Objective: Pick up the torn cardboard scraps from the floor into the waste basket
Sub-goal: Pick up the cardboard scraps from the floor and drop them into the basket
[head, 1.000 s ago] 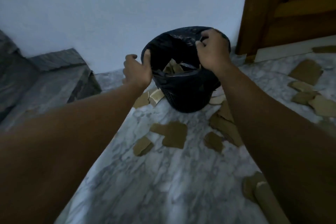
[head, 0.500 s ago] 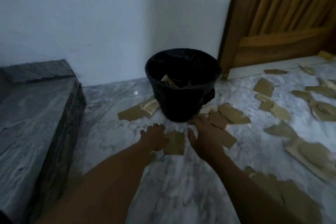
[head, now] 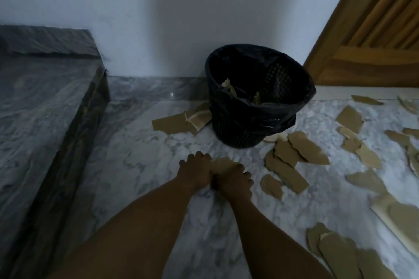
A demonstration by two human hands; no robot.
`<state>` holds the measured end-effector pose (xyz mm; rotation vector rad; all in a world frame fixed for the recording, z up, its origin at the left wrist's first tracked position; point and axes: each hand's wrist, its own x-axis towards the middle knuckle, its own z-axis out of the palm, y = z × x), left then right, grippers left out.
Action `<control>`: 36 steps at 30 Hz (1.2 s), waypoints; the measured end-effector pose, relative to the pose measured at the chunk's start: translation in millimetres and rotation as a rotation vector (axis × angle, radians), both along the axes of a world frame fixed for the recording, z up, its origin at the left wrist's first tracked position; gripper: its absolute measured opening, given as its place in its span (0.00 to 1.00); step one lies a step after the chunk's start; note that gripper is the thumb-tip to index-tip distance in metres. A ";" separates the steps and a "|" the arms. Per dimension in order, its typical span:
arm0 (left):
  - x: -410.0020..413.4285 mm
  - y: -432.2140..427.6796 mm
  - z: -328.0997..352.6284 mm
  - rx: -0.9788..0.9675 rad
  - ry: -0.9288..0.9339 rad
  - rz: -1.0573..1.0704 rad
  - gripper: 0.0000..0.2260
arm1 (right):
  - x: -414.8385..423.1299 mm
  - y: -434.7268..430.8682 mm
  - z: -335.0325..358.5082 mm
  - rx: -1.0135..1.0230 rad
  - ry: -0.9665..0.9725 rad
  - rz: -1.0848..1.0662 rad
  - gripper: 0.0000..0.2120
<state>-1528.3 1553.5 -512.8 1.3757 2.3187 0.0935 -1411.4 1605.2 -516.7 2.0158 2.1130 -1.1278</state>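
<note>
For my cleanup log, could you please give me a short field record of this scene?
left hand: grips the held scrap together with the right hand, in front of the basket
waste basket: upright, black liner, binned scraps inside
loose scraps: many lying mostly right of the basket
door: wooden, behind on the right

Black basket; tan scraps; grey-veined floor.

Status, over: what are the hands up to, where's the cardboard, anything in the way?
Left hand and right hand grip one scrap on the floor. Basket ahead, scraps inside. More scraps beside it; nothing blocks.
</note>
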 end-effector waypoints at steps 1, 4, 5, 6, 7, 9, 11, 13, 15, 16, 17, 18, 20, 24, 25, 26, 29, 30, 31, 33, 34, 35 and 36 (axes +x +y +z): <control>-0.6 6.4 -3.8 -0.008 0.012 -0.006 0.22 | -5.7 3.6 -2.7 -0.006 -0.029 -0.038 0.47; -0.1 18.4 -12.2 -0.064 0.056 -0.016 0.25 | -11.6 9.3 -12.3 -0.013 -0.107 -0.037 0.54; 0.2 21.5 -15.6 -0.076 0.082 -0.025 0.24 | -9.6 12.6 -16.7 -0.002 -0.119 -0.035 0.55; -0.8 23.8 -19.4 -0.072 0.117 -0.036 0.22 | -5.5 15.9 -19.4 0.025 -0.116 -0.015 0.52; -2.8 25.6 -24.0 -0.061 0.149 -0.044 0.19 | -0.4 20.8 -23.3 0.062 -0.092 0.018 0.47; -6.8 30.6 -29.0 -0.044 0.130 -0.016 0.17 | 16.8 32.9 -24.6 0.079 -0.031 0.088 0.37; -9.9 37.4 -31.8 -0.083 0.080 0.003 0.17 | 38.8 48.1 -21.7 0.024 -0.070 0.113 0.32; -8.1 43.9 -35.1 -0.170 0.078 -0.004 0.17 | 61.4 61.8 -15.1 -0.004 -0.203 0.106 0.33; -1.7 49.4 -33.4 -0.224 0.059 0.005 0.18 | 81.7 70.0 -8.4 0.005 -0.257 0.064 0.33; 0.8 51.2 -30.8 -0.230 0.049 0.014 0.19 | 89.2 70.5 -5.2 0.001 -0.256 0.072 0.35; 2.0 52.4 -27.3 -0.218 0.050 0.020 0.20 | 93.8 68.3 -3.0 -0.017 -0.257 0.111 0.38; 1.7 52.2 -23.9 -0.193 0.063 0.016 0.20 | 96.6 64.5 -1.7 -0.030 -0.265 0.164 0.39; -3.6 46.1 -14.5 -0.123 0.073 0.021 0.21 | 96.3 55.5 -3.9 -0.010 -0.278 0.228 0.38; -22.5 4.3 7.2 -0.105 0.170 -0.080 0.21 | 85.2 40.8 -0.4 0.048 -0.290 0.212 0.36; -26.8 -10.3 9.4 -0.120 0.210 -0.140 0.20 | 82.5 38.2 0.9 0.037 -0.292 0.224 0.36; -29.6 -24.8 9.6 -0.132 0.216 -0.158 0.20 | 80.0 35.5 2.6 0.015 -0.286 0.231 0.36; -30.0 -59.4 0.5 -0.217 0.163 -0.108 0.23 | 76.4 31.8 2.5 -0.031 -0.239 0.220 0.37; -27.1 -67.8 -4.6 -0.268 0.147 -0.100 0.23 | 76.0 30.6 3.3 -0.038 -0.239 0.231 0.38; -23.8 -74.7 -10.2 -0.300 0.133 -0.100 0.23 | 76.2 30.1 3.1 -0.043 -0.246 0.247 0.38; -18.0 -83.5 -16.9 -0.293 0.114 -0.083 0.24 | 76.3 26.9 3.5 -0.051 -0.226 0.246 0.37; -16.1 -84.6 -17.8 -0.269 0.116 -0.063 0.24 | 76.8 24.7 3.0 -0.061 -0.187 0.220 0.34; -14.6 -83.0 -16.8 -0.246 0.122 -0.036 0.25 | 77.1 23.5 -0.2 -0.070 -0.142 0.191 0.30; -13.3 -79.5 -15.2 -0.231 0.126 -0.008 0.27 | 77.8 21.5 0.0 -0.071 -0.108 0.181 0.27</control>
